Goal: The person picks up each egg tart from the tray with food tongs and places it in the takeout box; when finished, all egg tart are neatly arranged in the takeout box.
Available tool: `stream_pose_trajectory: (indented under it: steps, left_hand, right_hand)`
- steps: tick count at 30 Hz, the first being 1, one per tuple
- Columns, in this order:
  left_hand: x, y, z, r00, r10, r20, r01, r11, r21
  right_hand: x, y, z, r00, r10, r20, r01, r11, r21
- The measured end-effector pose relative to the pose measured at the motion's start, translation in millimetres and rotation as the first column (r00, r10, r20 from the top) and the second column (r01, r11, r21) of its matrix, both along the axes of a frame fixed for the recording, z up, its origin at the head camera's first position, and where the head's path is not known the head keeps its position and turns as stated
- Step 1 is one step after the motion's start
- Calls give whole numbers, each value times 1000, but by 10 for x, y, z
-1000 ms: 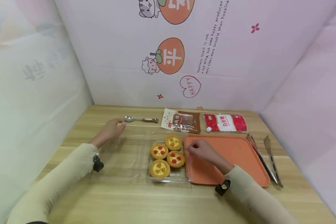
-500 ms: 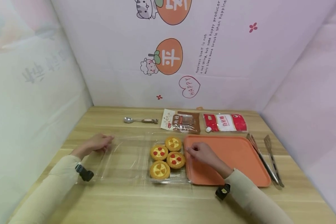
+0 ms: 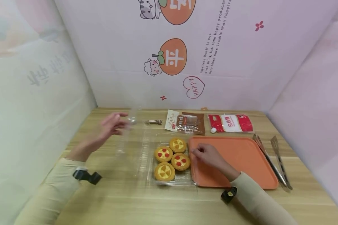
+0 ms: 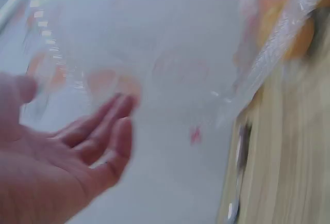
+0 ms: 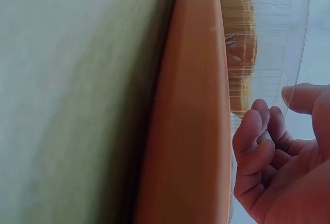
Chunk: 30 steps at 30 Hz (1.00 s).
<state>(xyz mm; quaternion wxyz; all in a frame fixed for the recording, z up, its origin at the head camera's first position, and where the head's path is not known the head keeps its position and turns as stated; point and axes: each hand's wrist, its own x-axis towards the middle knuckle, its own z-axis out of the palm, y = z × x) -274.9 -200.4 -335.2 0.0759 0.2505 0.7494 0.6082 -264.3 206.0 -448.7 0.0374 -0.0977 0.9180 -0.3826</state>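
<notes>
A hinged clear plastic box [image 3: 183, 180] lies on the table with several tarts [image 3: 164, 153] in its base. Its clear lid [image 3: 140, 153] stands raised on the left and is blurred. My left hand [image 3: 108, 128] is at the lid's outer side, palm up, its fingers loosely extended toward the plastic in the left wrist view. At the box's right edge, my right hand [image 3: 209, 156] pinches the clear rim between thumb and curled fingers, above the left part of an orange tray [image 3: 236, 162]. Fingertip contact on the lid is too blurred to confirm.
A spoon [image 3: 155, 122] lies behind the lid, partly seen through it. Farther right are a brown spice packet [image 3: 190, 122] and a red-and-white sugar pouch [image 3: 230, 123]. Tongs [image 3: 270, 161] and a slotted metal utensil [image 3: 280, 161] lie right of the tray. Walls enclose the table.
My left hand drew back to the lid's left edge, then moved up and right as the lid swung from lying flat to raised. The right hand has stayed at the box's edge.
</notes>
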Motion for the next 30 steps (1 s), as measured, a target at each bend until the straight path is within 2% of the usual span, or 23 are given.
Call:
stream_pose_trajectory:
  steps: [1, 3, 4, 6, 9, 13, 15, 17, 20, 25, 28, 30]
  left_hand:
    - [12, 157, -9, 997, -5, -72, 4, 1000, -16]
    - [33, 443, -76, 979, -27, -202, 6, 995, -103]
    - [46, 567, -131, 964, -52, -260, 10, 987, -160]
    - [65, 774, -266, 923, -124, -363, 11, 954, -298]
    - [102, 984, -478, 871, -209, -444, -26, 884, -467]
    - [128, 1122, -694, 804, -278, -525, -94, 813, -575]
    - [134, 1157, -759, 781, -293, -551, -124, 792, -598]
    - [129, 1182, -803, 769, -298, -566, -144, 782, -607]
    - [113, 1218, -842, 760, -298, -578, -159, 777, -609]
    - [78, 1300, -867, 758, -316, -571, -153, 765, -625]
    - [66, 1341, -866, 759, -332, -560, -140, 757, -638]
    - [64, 1341, -862, 761, -339, -552, -134, 751, -646]
  right_hand:
    - [2, 2, 3, 1000, 1, -1, -1, 1000, -7]
    - [11, -14, 12, 1000, 7, -10, -8, 1000, -14]
    - [15, -25, 11, 1000, 17, -16, -18, 1000, -16]
    - [19, -47, 9, 999, 30, -23, -30, 999, -16]
    - [17, -64, 3, 999, 37, -18, -38, 999, -26]
    - [-45, -36, 41, 999, 3, 36, 0, 996, -87]
    - [-125, -13, 91, 997, -12, 74, 22, 990, -137]
    - [-237, 1, 149, 993, -25, 119, 48, 979, -198]
    - [-434, 1, 214, 979, -43, 198, 99, 953, -286]
    - [-667, -28, 222, 944, -74, 322, 199, 906, -374]
    - [-731, -66, 179, 933, -99, 346, 240, 887, -395]
    - [-766, -110, 137, 935, -120, 335, 255, 883, -395]
